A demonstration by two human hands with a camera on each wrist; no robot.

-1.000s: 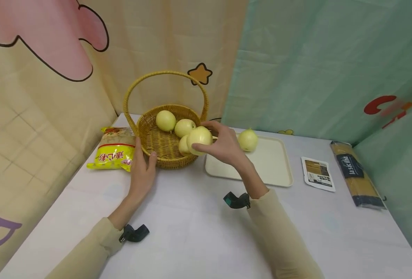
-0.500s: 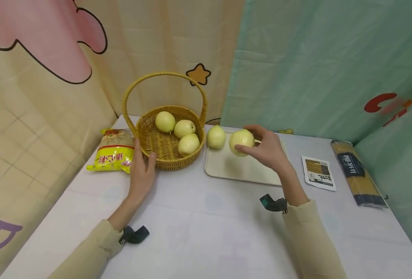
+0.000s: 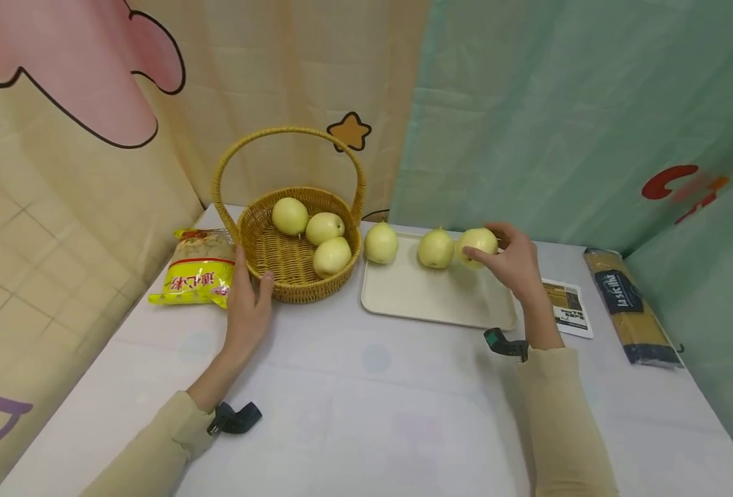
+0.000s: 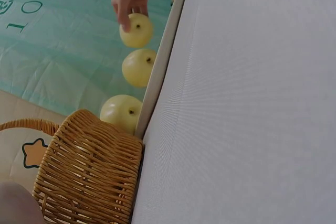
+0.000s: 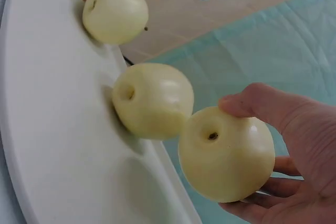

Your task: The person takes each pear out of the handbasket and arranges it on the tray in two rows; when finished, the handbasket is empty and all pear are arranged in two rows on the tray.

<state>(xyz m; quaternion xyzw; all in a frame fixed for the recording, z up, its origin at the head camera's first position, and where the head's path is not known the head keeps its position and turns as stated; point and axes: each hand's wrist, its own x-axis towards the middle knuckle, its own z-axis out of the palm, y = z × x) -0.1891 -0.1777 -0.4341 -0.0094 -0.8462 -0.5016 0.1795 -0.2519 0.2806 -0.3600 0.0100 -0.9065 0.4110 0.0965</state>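
Note:
My right hand [image 3: 518,266] holds a pale yellow-green pear [image 3: 478,247] between thumb and fingers, just above the right part of a cream tray [image 3: 428,297]. Two more pears stand on that tray: one [image 3: 436,248] beside the held pear, another [image 3: 381,243] at the left end near the basket. My left hand [image 3: 247,314] rests against the near left side of a woven basket [image 3: 307,293], fingers extended along its outside and thumb at the front. Inside the basket lie three pears [image 3: 332,257]. The left wrist view shows only a blurred bit of the left hand.
A yellow food bag [image 3: 199,276] lies left of the basket, behind the left hand. Right of the tray are a white-edged sachet [image 3: 570,310], partly covered by the right hand, and a long brown packet [image 3: 630,307]. Curtains stand behind the table; the basket's tall handle [image 3: 292,130] arches upward.
The right hand has carried a pear from the basket's right side rightward over the tray. A pear at the tray's left end, hidden earlier, now shows. The left hand stays at the basket.

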